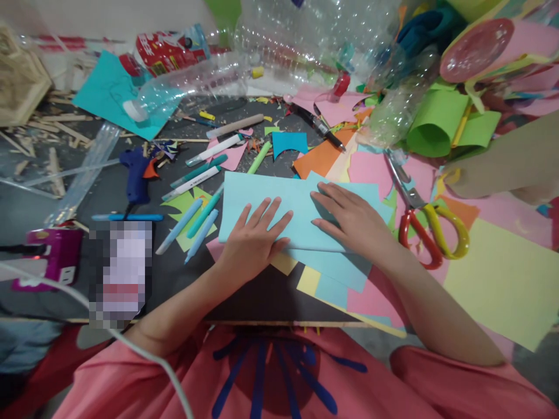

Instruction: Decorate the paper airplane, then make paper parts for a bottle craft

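Observation:
A folded sheet of light blue paper lies in front of me at the table's front. My left hand rests flat on its left half, fingers spread. On the right half lies my right hand, palm down with the fingers stretched out. Neither hand grips anything. Under the folded sheet, more light blue paper sticks out toward me. Scissors with one red and one yellow handle lie just right of my right hand. Several markers lie to the left of the sheet.
A blue glue gun and a purple power strip are at left, with a blurred-out object nearby. Clear plastic bottles line the back. Coloured paper covers the right side. A white cable crosses the lower left.

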Tool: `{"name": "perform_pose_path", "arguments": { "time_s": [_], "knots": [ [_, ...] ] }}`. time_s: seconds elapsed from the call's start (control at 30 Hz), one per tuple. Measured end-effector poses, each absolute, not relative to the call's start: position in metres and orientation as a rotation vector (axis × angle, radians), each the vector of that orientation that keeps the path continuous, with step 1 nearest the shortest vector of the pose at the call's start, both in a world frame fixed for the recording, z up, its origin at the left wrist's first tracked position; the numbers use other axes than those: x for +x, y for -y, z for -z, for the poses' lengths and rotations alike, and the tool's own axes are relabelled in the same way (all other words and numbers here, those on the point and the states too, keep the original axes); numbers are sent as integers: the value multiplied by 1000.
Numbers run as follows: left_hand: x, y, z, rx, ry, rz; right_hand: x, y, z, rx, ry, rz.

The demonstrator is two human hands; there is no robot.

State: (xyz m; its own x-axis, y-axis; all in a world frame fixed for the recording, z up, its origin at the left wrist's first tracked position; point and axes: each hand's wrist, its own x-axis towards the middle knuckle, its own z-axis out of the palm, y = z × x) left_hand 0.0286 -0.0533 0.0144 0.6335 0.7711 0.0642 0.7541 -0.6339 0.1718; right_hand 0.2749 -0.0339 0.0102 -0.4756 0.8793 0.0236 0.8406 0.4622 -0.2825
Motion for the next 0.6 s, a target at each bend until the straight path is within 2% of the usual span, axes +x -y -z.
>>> {"name": "perform_pose_path", "arguments": {
  "time_s": [0.6],
  "knots": [
    [33,57,-18,2668,-1335,-136,283,28,-8,-1417,2541,-381]
  ]
}}
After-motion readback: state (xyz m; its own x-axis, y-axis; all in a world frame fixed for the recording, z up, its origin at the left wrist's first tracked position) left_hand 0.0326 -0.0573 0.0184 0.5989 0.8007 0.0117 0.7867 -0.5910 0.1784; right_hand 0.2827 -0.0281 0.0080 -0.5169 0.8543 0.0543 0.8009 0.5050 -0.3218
